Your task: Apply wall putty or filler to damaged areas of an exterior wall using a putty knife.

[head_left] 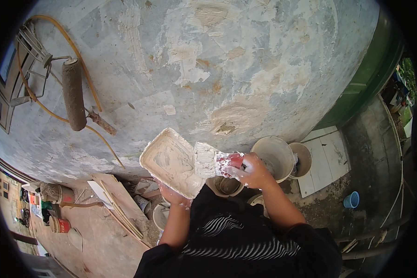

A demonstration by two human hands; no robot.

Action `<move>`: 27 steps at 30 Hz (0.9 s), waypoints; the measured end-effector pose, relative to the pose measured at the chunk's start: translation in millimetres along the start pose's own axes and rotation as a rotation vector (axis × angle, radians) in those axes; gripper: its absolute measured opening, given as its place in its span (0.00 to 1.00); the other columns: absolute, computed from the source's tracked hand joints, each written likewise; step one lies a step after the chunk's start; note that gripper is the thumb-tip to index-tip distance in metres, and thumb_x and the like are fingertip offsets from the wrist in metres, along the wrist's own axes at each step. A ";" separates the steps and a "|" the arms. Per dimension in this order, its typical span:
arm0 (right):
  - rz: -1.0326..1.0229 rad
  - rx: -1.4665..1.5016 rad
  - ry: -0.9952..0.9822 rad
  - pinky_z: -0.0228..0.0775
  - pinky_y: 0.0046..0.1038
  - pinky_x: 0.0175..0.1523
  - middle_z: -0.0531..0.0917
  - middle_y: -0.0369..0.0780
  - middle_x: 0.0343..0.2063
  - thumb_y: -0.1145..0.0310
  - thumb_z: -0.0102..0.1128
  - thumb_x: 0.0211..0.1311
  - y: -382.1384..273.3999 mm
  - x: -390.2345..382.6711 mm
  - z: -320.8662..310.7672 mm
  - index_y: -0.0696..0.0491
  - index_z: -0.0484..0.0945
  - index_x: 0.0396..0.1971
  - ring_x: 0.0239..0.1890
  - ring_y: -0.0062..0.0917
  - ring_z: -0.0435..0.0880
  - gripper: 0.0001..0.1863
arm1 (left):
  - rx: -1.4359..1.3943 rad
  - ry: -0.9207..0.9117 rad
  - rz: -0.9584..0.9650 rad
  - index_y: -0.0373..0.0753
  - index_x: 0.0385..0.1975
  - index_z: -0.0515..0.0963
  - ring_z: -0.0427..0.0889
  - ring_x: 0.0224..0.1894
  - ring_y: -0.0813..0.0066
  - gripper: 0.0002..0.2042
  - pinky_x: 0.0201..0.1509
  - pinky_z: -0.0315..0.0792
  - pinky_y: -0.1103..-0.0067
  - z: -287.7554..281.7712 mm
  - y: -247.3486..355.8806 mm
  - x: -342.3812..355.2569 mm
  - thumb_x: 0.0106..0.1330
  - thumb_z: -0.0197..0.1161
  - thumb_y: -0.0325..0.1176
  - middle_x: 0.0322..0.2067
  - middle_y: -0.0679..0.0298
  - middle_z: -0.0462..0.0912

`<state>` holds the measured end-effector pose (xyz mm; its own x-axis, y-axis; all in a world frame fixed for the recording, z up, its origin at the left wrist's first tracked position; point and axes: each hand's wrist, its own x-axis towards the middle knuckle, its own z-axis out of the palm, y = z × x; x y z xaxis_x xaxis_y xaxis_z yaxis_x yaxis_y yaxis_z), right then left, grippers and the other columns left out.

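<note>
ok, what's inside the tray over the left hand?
Pale paste, smeared with greyish streaks across the tray. Hidden: the part of its right side behind the scraper, and whatever surface lies beneath the thicker paste.

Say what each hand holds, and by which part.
Left hand: the tray, from beneath, at its near side. Right hand: the scraper, by its red handle.

Squarish tray (154, 142) was observed just left of frame centre, one corner pointed upward; rim crusted, interior smeared with cream paste (169, 162). Scraper (221, 163) was held at frame centre, red handle spattered, broad blade paste-coated, directed left at the tray's right edge.
</note>
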<state>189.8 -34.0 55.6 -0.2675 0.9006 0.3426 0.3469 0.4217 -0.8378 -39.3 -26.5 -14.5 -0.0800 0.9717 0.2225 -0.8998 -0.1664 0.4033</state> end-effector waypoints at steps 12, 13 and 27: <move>0.155 0.124 0.016 0.67 0.24 0.34 0.79 0.40 0.24 0.70 0.57 0.51 8.6 -1.8 21.7 0.57 0.74 0.33 0.26 0.22 0.76 0.10 | -0.103 -0.094 0.002 0.47 0.61 0.48 0.50 0.62 0.57 0.29 0.63 0.45 0.61 13.6 -1.0 -1.4 0.63 0.30 0.55 0.62 0.63 0.48; 0.155 0.123 0.018 0.67 0.24 0.34 0.79 0.40 0.24 0.70 0.57 0.51 9.5 -2.4 21.8 0.57 0.74 0.33 0.26 0.22 0.76 0.10 | 0.014 -0.021 0.032 0.47 0.61 0.48 0.50 0.62 0.57 0.29 0.63 0.46 0.61 15.2 -1.6 -1.2 0.63 0.30 0.56 0.62 0.62 0.48; 0.344 0.625 0.015 0.67 0.21 0.39 0.78 0.36 0.32 0.73 0.53 0.56 25.6 -8.1 42.4 0.59 0.70 0.40 0.33 0.16 0.74 0.12 | 0.188 0.229 0.043 0.44 0.61 0.47 0.57 0.59 0.56 0.31 0.61 0.55 0.64 36.8 -11.1 0.8 0.63 0.29 0.57 0.59 0.58 0.52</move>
<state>162.7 -34.9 13.3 -0.2218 0.9749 0.0166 -0.1720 -0.0223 -0.9848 -13.6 -30.1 13.9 -0.2306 0.9720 0.0458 -0.7998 -0.2161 0.5600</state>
